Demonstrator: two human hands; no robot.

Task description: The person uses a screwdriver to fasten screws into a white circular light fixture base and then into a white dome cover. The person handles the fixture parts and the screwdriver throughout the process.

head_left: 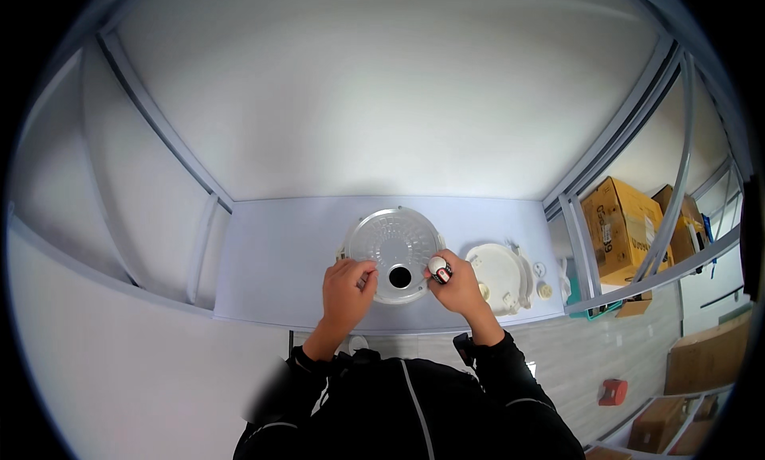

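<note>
A round, ribbed, silvery lid plate with a dark hole in its middle lies on the pale table in front of me. My left hand rests on the plate's near left rim, its fingers curled onto it. My right hand sits at the near right rim and holds a small round white and dark knob-like part between its fingertips, just right of the hole.
A white round appliance part lies to the right of the plate, with two small white pieces beside it. Cardboard boxes stand beyond the grey frame at right. A small red object lies on the floor.
</note>
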